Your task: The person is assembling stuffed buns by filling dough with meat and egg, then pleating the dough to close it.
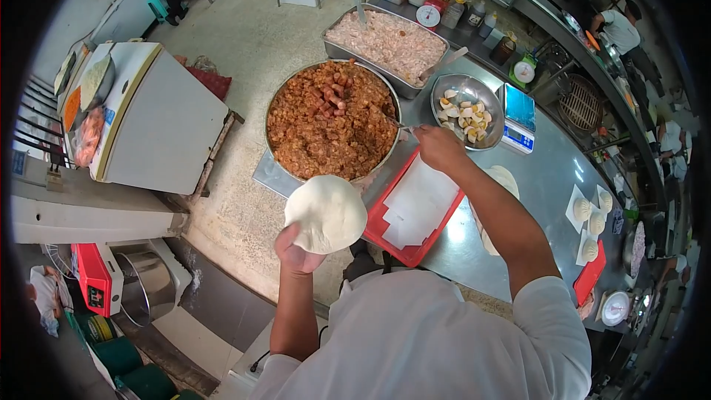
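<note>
A flat round of white dough (326,214) lies across my left hand (300,251), with the thumb over its near edge. My right hand (441,147) grips the handle of a metal utensil (395,121), whose far end is sunk in reddish-brown chopped filling (328,139). That filling heaps up in a large round metal bowl (270,150), and sausage-like pieces (332,97) sit on top. Just beyond my right hand stands a steel bowl (487,89) of cut egg pieces (466,116). Below my right forearm is a red tray (414,258) holding white paper sheets (419,200).
A deep steel pan (414,88) of pale minced meat (383,41) stands behind the bowl. On the steel table (533,178) are a digital scale (519,136), more dough (502,180) partly behind my arm, and several pleated buns (597,222) on paper. A white chest freezer (161,133) stands left; people (622,33) work farther off.
</note>
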The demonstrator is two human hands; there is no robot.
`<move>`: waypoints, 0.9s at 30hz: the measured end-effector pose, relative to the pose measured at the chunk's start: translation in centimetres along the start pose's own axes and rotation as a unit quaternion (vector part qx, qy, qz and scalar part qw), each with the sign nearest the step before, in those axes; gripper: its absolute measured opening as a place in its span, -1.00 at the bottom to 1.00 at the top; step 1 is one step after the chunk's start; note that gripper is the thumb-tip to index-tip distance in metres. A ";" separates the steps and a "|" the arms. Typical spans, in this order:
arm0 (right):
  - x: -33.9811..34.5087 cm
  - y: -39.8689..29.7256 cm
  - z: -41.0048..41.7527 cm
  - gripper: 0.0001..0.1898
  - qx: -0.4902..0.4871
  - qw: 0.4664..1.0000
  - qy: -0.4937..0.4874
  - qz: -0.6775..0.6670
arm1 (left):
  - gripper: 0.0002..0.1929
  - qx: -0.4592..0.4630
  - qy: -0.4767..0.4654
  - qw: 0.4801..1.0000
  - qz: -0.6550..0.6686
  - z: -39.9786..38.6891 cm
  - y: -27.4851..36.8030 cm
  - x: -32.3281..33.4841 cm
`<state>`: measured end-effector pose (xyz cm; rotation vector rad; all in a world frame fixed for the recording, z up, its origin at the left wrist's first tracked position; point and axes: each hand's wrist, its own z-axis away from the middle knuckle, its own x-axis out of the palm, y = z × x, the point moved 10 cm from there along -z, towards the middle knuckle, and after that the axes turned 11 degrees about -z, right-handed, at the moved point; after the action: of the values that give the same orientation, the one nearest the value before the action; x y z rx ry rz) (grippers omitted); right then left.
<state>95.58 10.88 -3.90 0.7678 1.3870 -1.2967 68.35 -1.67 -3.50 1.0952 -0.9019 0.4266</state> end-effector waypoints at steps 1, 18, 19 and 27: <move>0.1 0.0 0.1 -0.71 -0.001 1.000 -0.002 0.000 | -0.17 0.048 -0.042 0.993 0.102 0.4 1.0 1.4; -0.2 -1.1 0.4 -0.82 -0.003 0.993 0.047 -0.108 | -0.21 -0.029 0.007 0.997 0.069 -2.0 -2.3 -2.2; -0.2 -0.9 0.5 -0.82 -0.003 0.993 0.048 -0.108 | -0.23 -0.021 0.006 0.997 0.074 -2.0 -2.0 -2.0; 0.8 2.5 1.2 -0.65 0.063 0.949 0.063 -0.302 | -0.24 0.057 0.034 0.995 0.076 -3.6 0.1 -1.8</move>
<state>97.99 10.11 -5.22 0.5275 1.7345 -1.8481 68.73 1.87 -5.43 1.1127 -0.9126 0.6452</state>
